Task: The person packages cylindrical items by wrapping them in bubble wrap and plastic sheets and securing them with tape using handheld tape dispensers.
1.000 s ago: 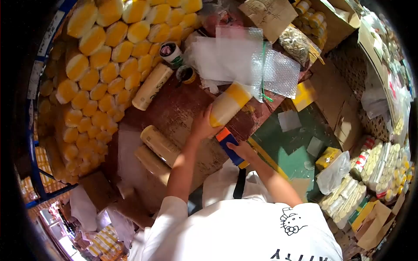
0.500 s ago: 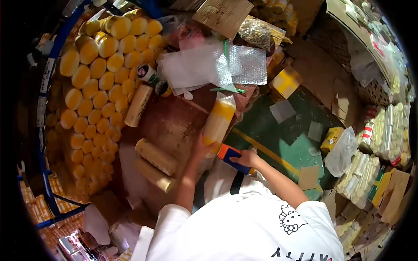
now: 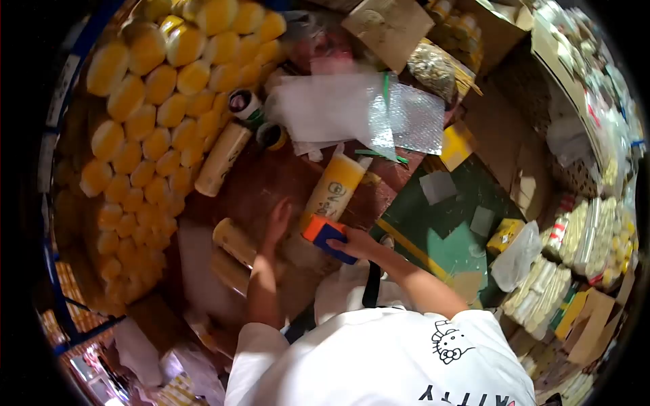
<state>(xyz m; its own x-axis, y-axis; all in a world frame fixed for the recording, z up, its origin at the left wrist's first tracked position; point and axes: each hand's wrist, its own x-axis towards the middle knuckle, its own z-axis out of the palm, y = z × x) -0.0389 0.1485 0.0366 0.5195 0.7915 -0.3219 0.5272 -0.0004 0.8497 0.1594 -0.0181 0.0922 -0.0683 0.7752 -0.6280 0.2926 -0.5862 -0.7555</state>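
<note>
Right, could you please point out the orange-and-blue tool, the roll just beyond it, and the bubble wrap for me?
Tool (image 3: 325, 237): head view, blue part beside its orange end.
Roll (image 3: 333, 190): head view, middle of its marked side.
Bubble wrap (image 3: 420, 120): head view, middle of the sheet.

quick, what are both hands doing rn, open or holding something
Left hand: open, nothing seen in it, beside the pack.
Right hand: closed on the blue-orange tool, at the pack's near end.

Right hand (image 3: 355, 245): grips blue-and-orange block (image 3: 330, 238).
Left hand (image 3: 278, 218): extended, left of yellow-ended roll (image 3: 333, 188).
Tan rolls (image 3: 235, 241): left of left hand.
Plastic sheets (image 3: 325, 108): beyond both hands.
</note>
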